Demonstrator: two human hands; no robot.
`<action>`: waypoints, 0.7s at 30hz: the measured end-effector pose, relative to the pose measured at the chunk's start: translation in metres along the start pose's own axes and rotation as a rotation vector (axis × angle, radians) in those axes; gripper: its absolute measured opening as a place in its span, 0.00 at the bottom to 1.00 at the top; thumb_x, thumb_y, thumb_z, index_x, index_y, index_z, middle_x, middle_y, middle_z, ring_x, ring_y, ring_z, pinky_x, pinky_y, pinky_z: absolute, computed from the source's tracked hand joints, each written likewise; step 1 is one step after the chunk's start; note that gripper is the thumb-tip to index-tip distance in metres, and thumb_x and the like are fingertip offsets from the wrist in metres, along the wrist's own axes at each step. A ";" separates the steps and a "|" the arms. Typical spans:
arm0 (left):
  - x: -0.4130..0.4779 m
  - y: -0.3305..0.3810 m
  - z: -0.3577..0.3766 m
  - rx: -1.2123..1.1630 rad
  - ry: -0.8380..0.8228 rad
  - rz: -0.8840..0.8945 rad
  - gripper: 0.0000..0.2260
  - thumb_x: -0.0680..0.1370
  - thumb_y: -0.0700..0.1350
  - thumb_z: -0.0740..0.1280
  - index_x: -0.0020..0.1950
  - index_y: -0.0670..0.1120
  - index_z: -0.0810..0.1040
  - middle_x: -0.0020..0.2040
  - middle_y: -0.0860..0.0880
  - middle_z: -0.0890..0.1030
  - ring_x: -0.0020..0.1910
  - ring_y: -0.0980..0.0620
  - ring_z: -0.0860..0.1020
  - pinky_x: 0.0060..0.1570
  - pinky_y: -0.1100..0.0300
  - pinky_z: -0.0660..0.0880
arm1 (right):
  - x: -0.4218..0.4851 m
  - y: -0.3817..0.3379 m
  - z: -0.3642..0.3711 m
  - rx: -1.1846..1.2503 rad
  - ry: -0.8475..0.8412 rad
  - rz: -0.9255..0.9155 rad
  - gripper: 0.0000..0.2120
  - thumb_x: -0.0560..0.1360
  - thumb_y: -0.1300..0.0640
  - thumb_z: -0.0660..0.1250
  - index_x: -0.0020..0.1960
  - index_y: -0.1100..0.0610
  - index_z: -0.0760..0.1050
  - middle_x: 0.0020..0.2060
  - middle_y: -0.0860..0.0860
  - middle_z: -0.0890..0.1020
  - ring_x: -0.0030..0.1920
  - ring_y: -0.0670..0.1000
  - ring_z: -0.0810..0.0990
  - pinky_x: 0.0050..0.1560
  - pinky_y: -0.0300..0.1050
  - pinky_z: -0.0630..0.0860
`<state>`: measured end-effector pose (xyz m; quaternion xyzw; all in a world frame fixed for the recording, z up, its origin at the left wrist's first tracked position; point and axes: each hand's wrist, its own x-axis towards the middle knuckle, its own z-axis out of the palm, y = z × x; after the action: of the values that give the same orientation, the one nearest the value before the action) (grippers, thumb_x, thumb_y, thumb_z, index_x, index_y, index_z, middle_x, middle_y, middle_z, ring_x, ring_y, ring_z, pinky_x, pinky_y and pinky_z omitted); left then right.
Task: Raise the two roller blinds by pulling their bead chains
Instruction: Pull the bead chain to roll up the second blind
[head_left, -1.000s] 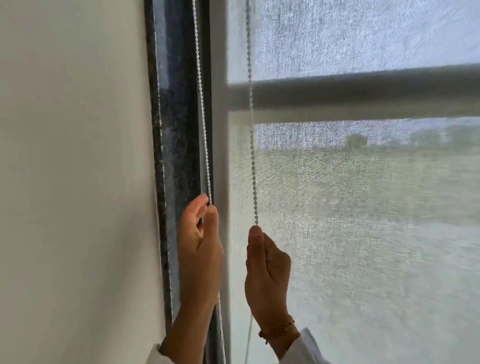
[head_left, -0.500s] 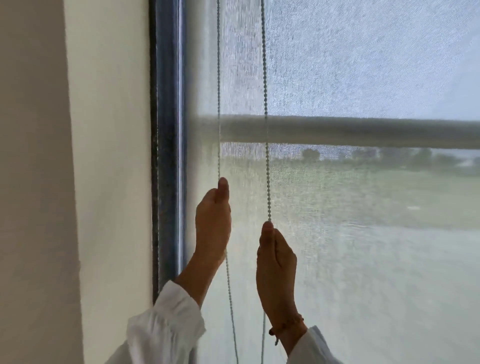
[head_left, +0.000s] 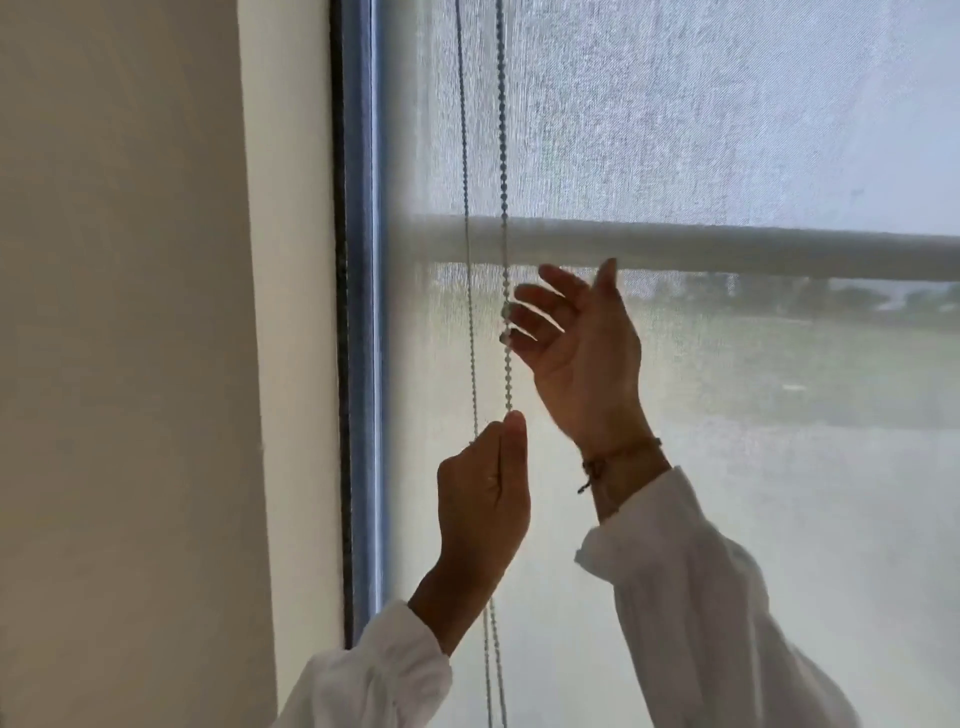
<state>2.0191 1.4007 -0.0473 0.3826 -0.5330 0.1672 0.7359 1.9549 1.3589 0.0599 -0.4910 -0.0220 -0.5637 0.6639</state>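
Left hand (head_left: 480, 488) fisted tight around the white beaded chain (head_left: 503, 156); right hand (head_left: 579, 343), at one o'clock above it, fingers splayed, fingertips just brushing the chain.

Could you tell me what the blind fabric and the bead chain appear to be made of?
Blind fabric: apparently a sheer woven mesh, matte; the weave shows and the landscape is visible through it. Bead chain: small pale beads, probably plastic, though metal cannot be ruled out.

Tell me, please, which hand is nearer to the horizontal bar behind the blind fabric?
The right hand: its raised fingertips overlap the bar's lower edge in the picture, open beside the bead chain. The left hand is fisted on the chain, well below the bar.
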 end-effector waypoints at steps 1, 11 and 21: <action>-0.005 -0.002 -0.005 0.033 -0.013 -0.001 0.20 0.77 0.60 0.54 0.32 0.49 0.63 0.28 0.48 0.68 0.23 0.50 0.64 0.23 0.62 0.57 | 0.002 -0.005 0.011 -0.045 -0.039 0.026 0.24 0.78 0.41 0.52 0.51 0.60 0.74 0.38 0.55 0.81 0.36 0.53 0.82 0.37 0.45 0.78; -0.022 -0.012 -0.079 -0.044 -0.207 -0.166 0.16 0.78 0.52 0.56 0.29 0.55 0.63 0.21 0.60 0.67 0.23 0.59 0.64 0.28 0.70 0.57 | -0.008 0.012 0.116 -0.376 0.172 -0.265 0.22 0.78 0.51 0.60 0.26 0.53 0.69 0.16 0.43 0.65 0.18 0.43 0.60 0.22 0.34 0.57; 0.071 0.006 -0.124 -0.545 -0.342 -0.475 0.25 0.73 0.66 0.47 0.54 0.53 0.75 0.53 0.54 0.80 0.54 0.58 0.77 0.57 0.62 0.70 | -0.050 0.046 0.135 -0.661 0.340 -0.714 0.19 0.76 0.50 0.61 0.27 0.46 0.67 0.19 0.40 0.70 0.22 0.42 0.65 0.30 0.43 0.63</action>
<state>2.1230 1.4849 0.0028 0.3082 -0.5694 -0.2209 0.7294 2.0429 1.4812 0.0712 -0.5381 0.0992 -0.8039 0.2333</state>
